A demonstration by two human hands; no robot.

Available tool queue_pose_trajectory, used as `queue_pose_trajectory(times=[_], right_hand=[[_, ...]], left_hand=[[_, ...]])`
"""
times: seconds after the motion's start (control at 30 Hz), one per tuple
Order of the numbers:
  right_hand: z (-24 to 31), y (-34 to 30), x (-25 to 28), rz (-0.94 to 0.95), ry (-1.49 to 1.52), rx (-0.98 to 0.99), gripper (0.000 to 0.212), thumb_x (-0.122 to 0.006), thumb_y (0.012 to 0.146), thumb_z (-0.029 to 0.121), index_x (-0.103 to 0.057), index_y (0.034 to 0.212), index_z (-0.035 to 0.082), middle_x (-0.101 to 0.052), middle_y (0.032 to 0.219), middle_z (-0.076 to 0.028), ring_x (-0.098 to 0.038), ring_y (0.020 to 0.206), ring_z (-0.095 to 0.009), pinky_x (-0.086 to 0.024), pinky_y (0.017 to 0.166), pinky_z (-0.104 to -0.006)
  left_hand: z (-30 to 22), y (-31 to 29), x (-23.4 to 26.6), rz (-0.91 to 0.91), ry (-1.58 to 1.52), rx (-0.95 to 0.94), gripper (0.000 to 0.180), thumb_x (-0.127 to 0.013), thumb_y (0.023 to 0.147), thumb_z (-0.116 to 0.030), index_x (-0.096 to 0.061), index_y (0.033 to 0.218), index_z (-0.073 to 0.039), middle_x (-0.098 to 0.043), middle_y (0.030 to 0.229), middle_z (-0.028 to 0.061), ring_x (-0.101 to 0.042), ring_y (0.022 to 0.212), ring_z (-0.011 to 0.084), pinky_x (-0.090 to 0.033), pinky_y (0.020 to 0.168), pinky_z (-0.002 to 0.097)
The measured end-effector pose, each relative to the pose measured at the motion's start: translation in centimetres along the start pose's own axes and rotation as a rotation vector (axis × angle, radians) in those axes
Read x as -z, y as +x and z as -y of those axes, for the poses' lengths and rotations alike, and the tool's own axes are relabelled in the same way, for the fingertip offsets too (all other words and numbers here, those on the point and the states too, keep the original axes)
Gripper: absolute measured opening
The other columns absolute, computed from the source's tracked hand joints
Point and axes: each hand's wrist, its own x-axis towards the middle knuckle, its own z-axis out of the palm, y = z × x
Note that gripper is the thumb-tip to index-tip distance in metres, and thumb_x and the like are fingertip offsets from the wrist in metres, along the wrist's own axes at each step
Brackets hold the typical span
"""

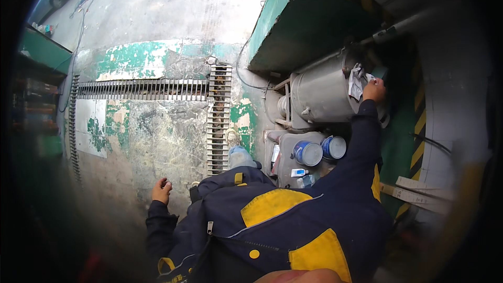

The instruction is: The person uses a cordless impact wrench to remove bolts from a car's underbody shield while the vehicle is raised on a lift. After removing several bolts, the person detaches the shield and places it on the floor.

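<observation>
Step in hand: looks like handling the crumpled white sheet (356, 82) at the grey metal drum (322, 96); putting in or taking out, cannot tell.
Next move calls for: probably a firm pinch on the loose folds, knuckles clear of the drum's rim.
Right hand (373, 90): arm stretched out, fingers seemingly pinching the sheet's edge.
Left hand (161, 192): nothing held, fingers loosely curled, low over the floor, well apart from the drum.
Sheet location: at the drum's far-right end, against or just over the rim; contact unclear. Paper or cloth, cannot tell; thin, limp, creased.
Drum: dull metal, cylindrical, scuffed.
Paint cans (307, 153): two, blue sides, pale round lids, side by side below the drum.
Small box (299, 172): white and blue, near the cans.
Drain grating (219, 120): narrow parallel bars, dark gaps.
Floor (157, 141): worn concrete, flaking green paint.
Jacket (230, 191): dark fabric, yellow panels.
</observation>
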Motion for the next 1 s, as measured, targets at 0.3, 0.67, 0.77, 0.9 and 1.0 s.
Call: queue_pose_trajectory(times=[0.3,0.67,0.77,0.9,1.0], right_hand=[[0.0,-4.2,0.4,0.587,-0.260,0.228,0.027,-0.068,0.088,0.031,-0.078,0.098,0.008,-0.075,0.103,-0.018,-0.068,0.103,-0.038,-0.054,0.089,-0.0462],[10.1,-5.0,4.2,0.003,0.127,0.421,0.011,-0.073,0.086,0.021,-0.074,0.094,0.013,-0.066,0.096,-0.013,-0.067,0.088,-0.035,-0.054,0.075,-0.0465],[24.0,-16.2,10.4,0.272,0.512,0.760,0.007,-0.075,0.085,0.010,-0.073,0.092,0.010,-0.063,0.090,-0.013,-0.066,0.078,-0.032,-0.054,0.068,-0.0412],[38.1,-42.1,23.7,0.873,0.936,1.217,0.010,-0.075,0.082,0.005,-0.071,0.089,0.011,-0.059,0.085,-0.010,-0.065,0.069,-0.027,-0.053,0.062,-0.0386],[41.8,-60.2,36.4,1.039,1.227,1.686,0.012,-0.076,0.083,0.010,-0.068,0.091,0.015,-0.057,0.085,-0.006,-0.065,0.065,-0.028,-0.052,0.054,-0.0400]], left_hand=[[14.3,-6.5,5.9,-0.163,-0.102,0.253,0.047,-0.067,0.097,-0.020,-0.055,0.139,0.000,-0.069,0.109,0.0093,-0.066,0.078,0.0171,-0.049,0.057,0.0297],[14.9,-8.3,1.9,-0.240,-0.234,0.181,0.039,-0.067,0.096,-0.018,-0.062,0.130,0.001,-0.069,0.094,0.0079,-0.063,0.070,0.0154,-0.048,0.056,0.0290],[6.0,-8.1,0.0,-0.177,-0.295,-0.206,0.042,-0.068,0.097,-0.023,-0.063,0.130,0.003,-0.072,0.109,0.0115,-0.068,0.095,0.0174,-0.055,0.079,0.0298],[-4.5,-13.4,0.4,0.046,-0.669,-0.598,0.056,-0.068,0.101,-0.032,-0.052,0.143,0.001,-0.064,0.134,0.0106,-0.064,0.118,0.0191,-0.051,0.097,0.0323],[-4.4,-20.0,4.3,0.033,-1.156,-0.791,0.052,-0.066,0.102,-0.038,-0.056,0.137,-0.001,-0.066,0.127,0.0106,-0.065,0.115,0.0189,-0.050,0.099,0.0335]])
